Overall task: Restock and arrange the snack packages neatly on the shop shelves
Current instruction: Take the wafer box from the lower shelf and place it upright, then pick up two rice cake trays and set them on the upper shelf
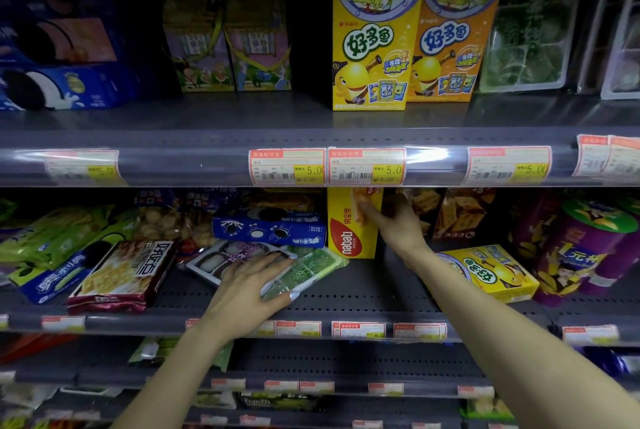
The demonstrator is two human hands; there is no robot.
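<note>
**Both hands on the middle shelf**

Your left hand lies flat with the fingers spread over two clear trays of sweets, one purple tray and one green tray; the thumb hooks round the near edge of the green tray and the fingertips reach across onto the purple one; both trays lie flat and askew on the middle shelf, touching each other. Your right hand reaches further back and grips the yellow wafer box by its right side; the fingers press on the front face and the thumb goes behind it, out of sight; the box stands upright on the same shelf, just right of the trays.

Behind the trays a blue cookie box lies on its side; to the left a dark red cracker bag lies flat, beside blue and green bags piled loosely. Right of your right forearm a yellow fish-cracker box lies flat on the shelf, near purple cups standing at the far right; brown cracker bags stand behind.

On the upper shelf two tall cartoon boxes stand side by side and touching, one yellow box and one orange box; two small carry boxes stand further left; price labels run along the shelf edge.
</note>
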